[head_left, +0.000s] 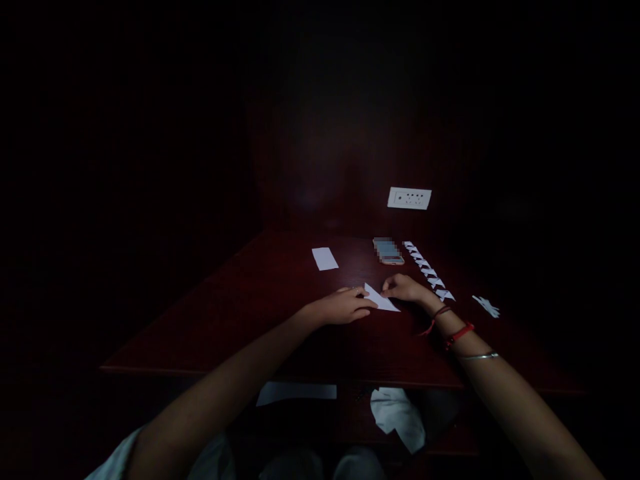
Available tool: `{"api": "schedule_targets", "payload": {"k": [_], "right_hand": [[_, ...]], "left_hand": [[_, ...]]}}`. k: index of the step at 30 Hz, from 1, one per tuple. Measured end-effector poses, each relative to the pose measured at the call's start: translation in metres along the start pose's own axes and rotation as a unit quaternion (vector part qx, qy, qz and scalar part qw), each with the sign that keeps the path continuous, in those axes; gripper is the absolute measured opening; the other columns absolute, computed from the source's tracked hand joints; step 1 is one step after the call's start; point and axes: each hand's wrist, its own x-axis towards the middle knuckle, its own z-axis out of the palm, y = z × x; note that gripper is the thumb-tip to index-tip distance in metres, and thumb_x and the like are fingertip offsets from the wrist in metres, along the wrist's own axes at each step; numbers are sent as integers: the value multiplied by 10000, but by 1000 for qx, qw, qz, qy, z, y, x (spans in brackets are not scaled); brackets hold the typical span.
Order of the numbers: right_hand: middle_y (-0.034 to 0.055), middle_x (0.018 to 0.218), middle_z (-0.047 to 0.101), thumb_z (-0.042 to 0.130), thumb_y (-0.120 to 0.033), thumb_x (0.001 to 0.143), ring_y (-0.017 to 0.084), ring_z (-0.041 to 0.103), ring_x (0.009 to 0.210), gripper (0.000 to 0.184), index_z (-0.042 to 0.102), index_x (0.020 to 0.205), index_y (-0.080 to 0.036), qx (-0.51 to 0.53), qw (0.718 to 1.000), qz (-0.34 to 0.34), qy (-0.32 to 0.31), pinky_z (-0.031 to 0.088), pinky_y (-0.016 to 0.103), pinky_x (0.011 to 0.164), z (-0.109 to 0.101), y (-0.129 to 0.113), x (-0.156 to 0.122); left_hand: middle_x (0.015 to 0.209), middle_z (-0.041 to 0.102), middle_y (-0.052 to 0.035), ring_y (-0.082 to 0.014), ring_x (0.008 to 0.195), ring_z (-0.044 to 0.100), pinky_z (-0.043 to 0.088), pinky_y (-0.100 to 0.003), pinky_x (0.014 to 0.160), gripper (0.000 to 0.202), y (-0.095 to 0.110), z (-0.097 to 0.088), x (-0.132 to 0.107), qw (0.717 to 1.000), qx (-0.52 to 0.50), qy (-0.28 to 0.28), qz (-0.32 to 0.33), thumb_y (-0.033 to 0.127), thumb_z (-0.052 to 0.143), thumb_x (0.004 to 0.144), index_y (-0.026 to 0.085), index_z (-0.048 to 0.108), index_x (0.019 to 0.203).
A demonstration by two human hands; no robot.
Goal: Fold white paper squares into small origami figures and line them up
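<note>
A folded white paper (382,301), with a triangular outline, lies on the dark red table between my hands. My left hand (350,305) holds its left end against the tabletop, the fingers slightly apart. At the paper's upper right edge, my right hand (400,288) is closed in a pinch, thumb and index finger touching the sheet. To the right of that hand, a row of small folded paper pieces (429,272) runs toward the wall. A flat white paper sheet (325,259) rests beyond my left hand.
A phone (388,251) lies behind my hands, its screen blurred out. Narrow white paper strips (485,306) are at the right. A white socket panel (409,198) sits on the back wall. Below the table edge are a white sheet (297,392) and crumpled white material (399,415).
</note>
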Motion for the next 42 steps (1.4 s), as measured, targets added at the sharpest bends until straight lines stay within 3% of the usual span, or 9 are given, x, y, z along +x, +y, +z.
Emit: {"api": "schedule_targets", "payload": {"k": [11,17,30,38,42], "right_hand": [[29,622,593,521,-305,604,111,505,566,203,614,641,-128,6,999,42,-10,350,191,505,4,-6,4],[59,731,613,513,-314,619,117,535,632,253,619,733,-115,-63,991,115,-1,338,167,485,6,-16,5],[128,860,599,500,-365,653,163,556,737,355,595,857,-90,-94,978,183,25,342,176,494,11,-19,3],[82,778,618,484,-416,663,131,557,679,347,610,763,-108,-54,988,146,24,342,166,494,7,-15,-6],[52,754,624,519,-315,648,114,555,688,231,616,743,-128,-36,994,101,0,352,150,532,8,-14,-7]], "left_hand": [[1094,428,-21,-147,964,427,303,-284,818,247,3,5,5,999,30,11,21,286,325,816,243,459,1020],[1127,412,-45,-180,1010,380,282,-318,818,331,4,11,8,997,70,-10,-19,326,263,831,250,359,1139],[1138,391,-39,-191,1036,350,269,-342,839,322,7,17,8,996,67,-3,-59,294,264,827,263,378,1126],[1141,383,-40,-190,1047,336,254,-352,855,325,5,19,7,997,56,2,-58,282,279,820,263,371,1132],[1147,378,-36,-188,1050,331,244,-357,863,327,4,20,7,997,51,-1,-58,284,270,822,271,363,1135]]}}
